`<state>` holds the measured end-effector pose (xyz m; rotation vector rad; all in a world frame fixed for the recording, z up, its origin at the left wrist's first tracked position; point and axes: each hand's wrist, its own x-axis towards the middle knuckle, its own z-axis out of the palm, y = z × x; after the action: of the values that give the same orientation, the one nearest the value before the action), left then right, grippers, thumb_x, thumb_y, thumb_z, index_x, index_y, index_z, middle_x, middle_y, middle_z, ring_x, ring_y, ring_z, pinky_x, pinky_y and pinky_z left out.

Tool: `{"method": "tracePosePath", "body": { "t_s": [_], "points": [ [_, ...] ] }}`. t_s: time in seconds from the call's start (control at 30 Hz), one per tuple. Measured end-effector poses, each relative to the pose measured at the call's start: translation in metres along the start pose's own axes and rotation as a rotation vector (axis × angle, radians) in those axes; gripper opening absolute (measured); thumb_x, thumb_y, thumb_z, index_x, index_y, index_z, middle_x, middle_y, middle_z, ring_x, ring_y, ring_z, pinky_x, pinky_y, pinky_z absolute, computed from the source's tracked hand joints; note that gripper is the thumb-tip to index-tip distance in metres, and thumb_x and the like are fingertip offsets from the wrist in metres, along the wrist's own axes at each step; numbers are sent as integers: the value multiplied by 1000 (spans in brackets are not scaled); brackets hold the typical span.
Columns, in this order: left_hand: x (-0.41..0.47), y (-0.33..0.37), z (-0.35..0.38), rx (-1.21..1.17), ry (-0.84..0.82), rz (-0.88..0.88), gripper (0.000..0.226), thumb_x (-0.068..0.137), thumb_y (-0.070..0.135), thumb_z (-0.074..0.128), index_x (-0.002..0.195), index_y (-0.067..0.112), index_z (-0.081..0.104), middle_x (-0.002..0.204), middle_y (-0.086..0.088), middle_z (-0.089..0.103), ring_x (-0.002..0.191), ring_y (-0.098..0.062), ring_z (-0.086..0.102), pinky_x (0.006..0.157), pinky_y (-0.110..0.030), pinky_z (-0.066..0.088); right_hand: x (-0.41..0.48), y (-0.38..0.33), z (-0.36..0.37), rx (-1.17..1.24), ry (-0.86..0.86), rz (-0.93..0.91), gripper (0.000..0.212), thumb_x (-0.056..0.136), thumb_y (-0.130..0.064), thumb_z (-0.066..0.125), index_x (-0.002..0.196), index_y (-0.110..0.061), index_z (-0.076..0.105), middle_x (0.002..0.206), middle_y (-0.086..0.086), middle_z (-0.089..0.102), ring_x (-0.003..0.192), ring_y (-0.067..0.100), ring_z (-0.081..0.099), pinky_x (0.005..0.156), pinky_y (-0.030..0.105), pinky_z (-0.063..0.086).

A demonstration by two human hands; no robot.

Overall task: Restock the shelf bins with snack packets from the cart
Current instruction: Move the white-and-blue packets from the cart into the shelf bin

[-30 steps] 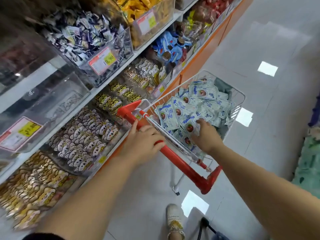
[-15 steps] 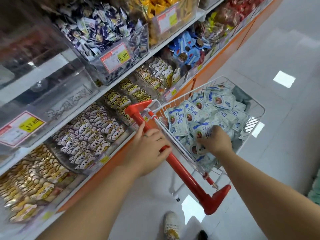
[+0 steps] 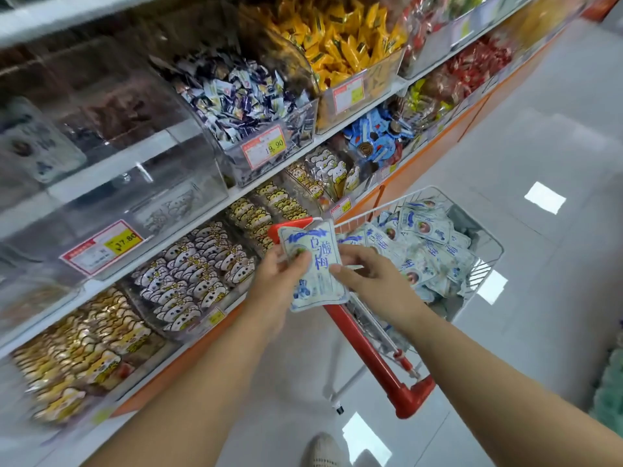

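Observation:
A pale blue and white snack packet is held up in front of the cart's red handle. My left hand grips its left edge with the thumb on its face. My right hand pinches its right edge. Behind them the wire cart is heaped with several more of the same packets. Left of the hands, a nearly empty clear shelf bin with a 17.80 price tag sits on the middle shelf.
Clear bins along the shelves hold purple-white sweets, yellow packets, blue packets and cat-face snacks. Pale tiled floor stretches to the right of the cart. My shoe shows at the bottom.
My left hand left the red cart handle. My right hand came up out of the cart with a packet, and both hands now hold it above the handle.

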<state>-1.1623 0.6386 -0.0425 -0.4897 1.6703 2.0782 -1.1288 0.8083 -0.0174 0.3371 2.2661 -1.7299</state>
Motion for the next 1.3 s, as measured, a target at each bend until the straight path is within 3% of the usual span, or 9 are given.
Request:
{"method": "tracePosePath", "body": {
  "t_s": [0.1,0.23,0.5,0.7,0.87,0.97,1.07,1.2,1.3],
  "points": [
    [-3,-5,-20,40,46,29,31,91,19,72,118,11,58,112,-11,74,102,-30,72,91,-62,54,-4,24,14,-268,-19,105,40,91,-40,70,120,-13,63,102,-12,71,89,17,68,88,33,53],
    [-12,-18,-45,96,63,47,17,95,17,67,112,18,63,110,-5,75,101,-23,73,92,-56,56,-2,49,44,-605,-66,40,43,90,-17,67,131,-13,55,109,12,69,101,32,65,80,33,48],
    [-28,-18,-68,193,86,102,26,86,34,72,108,23,64,107,0,76,98,-20,73,90,-54,57,-19,58,16,-915,-237,-12,58,88,-13,65,142,-12,43,121,14,64,108,34,60,88,37,47],
    [-33,-24,-31,343,25,141,11,93,25,68,102,23,63,104,0,75,94,-19,73,87,-52,58,-70,67,-39,-1131,-411,125,36,81,-4,57,114,-21,58,93,-1,58,91,24,56,74,32,42],
    [-42,-41,-4,431,-91,118,14,90,28,71,102,24,65,99,2,76,91,-17,73,89,-50,58,-100,78,-78,-1277,-431,412,23,90,-1,47,100,-15,64,80,-3,53,80,17,54,81,34,55],
    [-42,-52,3,480,-141,86,49,67,55,72,103,23,65,100,0,76,94,-22,74,91,-56,56,-100,82,-79,-1282,-330,494,21,92,-7,50,109,-8,63,88,0,58,82,16,59,80,30,56],
    [-38,-60,4,504,-150,62,47,67,53,69,104,24,64,101,2,76,94,-21,74,91,-56,56,-81,83,-57,-1092,-108,397,39,90,-16,55,129,-16,59,121,9,63,108,29,62,92,43,55],
    [-27,-66,-3,532,-155,61,56,64,59,67,107,24,63,102,3,76,94,-19,74,89,-54,57,-48,106,-19,-880,-85,400,69,84,-49,69,139,-13,46,132,17,53,117,37,55,95,47,51],
    [-14,-77,-8,534,-137,54,57,61,63,64,105,26,64,102,4,75,94,-18,73,89,-53,57,-40,132,-13,-933,-90,439,62,83,-32,72,137,-16,45,132,13,53,114,35,58,93,47,52]
  ]
}}
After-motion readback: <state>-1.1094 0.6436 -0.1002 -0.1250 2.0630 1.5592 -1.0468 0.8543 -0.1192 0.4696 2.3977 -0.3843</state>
